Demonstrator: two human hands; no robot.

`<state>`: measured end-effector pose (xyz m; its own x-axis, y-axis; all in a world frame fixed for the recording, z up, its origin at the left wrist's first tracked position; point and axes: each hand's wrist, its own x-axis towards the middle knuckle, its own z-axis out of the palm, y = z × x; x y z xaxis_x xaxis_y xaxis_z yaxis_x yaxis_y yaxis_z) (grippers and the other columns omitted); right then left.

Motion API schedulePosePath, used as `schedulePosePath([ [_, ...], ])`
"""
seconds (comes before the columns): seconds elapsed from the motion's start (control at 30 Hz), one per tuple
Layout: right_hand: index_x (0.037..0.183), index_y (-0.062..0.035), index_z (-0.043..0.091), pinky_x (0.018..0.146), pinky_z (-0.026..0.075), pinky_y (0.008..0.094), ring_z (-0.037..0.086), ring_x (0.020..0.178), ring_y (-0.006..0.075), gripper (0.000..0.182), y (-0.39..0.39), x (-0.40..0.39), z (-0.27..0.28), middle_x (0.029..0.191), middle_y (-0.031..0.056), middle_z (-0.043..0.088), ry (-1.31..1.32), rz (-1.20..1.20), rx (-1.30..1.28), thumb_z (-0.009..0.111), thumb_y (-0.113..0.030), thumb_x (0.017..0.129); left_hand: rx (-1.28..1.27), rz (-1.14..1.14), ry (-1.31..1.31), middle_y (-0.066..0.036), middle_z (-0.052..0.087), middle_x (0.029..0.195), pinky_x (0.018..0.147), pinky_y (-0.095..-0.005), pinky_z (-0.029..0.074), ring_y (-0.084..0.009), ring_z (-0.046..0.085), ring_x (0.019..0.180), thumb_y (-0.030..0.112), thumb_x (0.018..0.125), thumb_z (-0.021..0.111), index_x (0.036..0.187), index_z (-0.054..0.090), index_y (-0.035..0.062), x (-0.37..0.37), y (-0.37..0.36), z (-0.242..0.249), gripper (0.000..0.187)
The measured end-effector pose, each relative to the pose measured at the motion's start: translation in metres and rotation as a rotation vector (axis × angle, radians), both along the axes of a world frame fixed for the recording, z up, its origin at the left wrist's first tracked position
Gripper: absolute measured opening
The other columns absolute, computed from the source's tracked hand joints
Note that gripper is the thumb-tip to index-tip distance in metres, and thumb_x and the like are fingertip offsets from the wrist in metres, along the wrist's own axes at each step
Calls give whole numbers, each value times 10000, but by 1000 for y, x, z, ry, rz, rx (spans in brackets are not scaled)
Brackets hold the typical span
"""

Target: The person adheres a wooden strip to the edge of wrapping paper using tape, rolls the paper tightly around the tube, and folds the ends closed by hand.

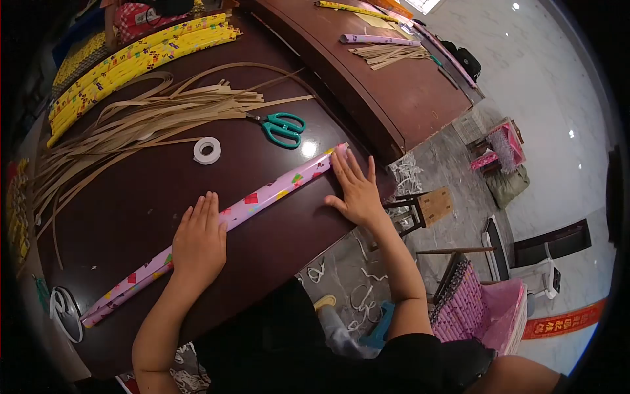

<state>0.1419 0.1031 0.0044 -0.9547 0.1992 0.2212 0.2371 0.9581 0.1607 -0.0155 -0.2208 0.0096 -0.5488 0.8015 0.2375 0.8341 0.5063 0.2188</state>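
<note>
A long roll of pink patterned wrapping paper (262, 195) lies slantwise across the dark table. My left hand (200, 238) rests flat over its lower middle, fingers extended and close together. At the roll's far right end, my right hand (355, 186) is spread, its fingertips on the paper and its thumb apart. Beyond the roll are a white roll of tape (207, 150) and teal-handled scissors (282, 129). A bundle of thin brown strips (151, 121) is fanned out behind them, and the scissors' tips reach its edge.
Yellow patterned rolls (141, 65) are stacked at the table's far left. A white loop of strip (65, 314) lies by the near left corner. A second table (407, 98) adjoins at the back right. On the floor are a stool (426, 205), white scraps and a pink box (502, 308).
</note>
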Motion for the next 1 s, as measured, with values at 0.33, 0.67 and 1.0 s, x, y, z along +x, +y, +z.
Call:
schedulePosePath([
  [0.33, 1511, -53, 309, 1191, 99, 532, 279, 1465, 254, 1017, -127, -42, 22, 1565, 104, 332, 33, 399, -285, 448, -768, 801, 8, 15, -1, -226, 520, 1395, 1125, -426, 343, -314, 486, 1324, 214, 995, 456, 1387, 448, -77, 1, 1, 3, 488],
  [0.67, 1505, -83, 339, 1185, 66, 563, 293, 1455, 241, 971, -88, -27, 8, 1558, 73, 350, 42, 212, -139, 432, -762, 817, 14, 2, -25, -223, 527, 1387, 1120, -422, 352, -311, 496, 1316, 216, 995, 455, 1387, 446, -80, -2, 1, 4, 491],
  [1.0, 1510, -118, 350, 1174, 34, 594, 247, 1476, 276, 940, -134, -40, 8, 1562, 62, 349, 19, 366, -253, 375, -772, 835, -1, 7, -16, -223, 522, 1394, 1125, -425, 345, -312, 491, 1320, 217, 1002, 444, 1389, 446, -79, -1, 0, 5, 487],
])
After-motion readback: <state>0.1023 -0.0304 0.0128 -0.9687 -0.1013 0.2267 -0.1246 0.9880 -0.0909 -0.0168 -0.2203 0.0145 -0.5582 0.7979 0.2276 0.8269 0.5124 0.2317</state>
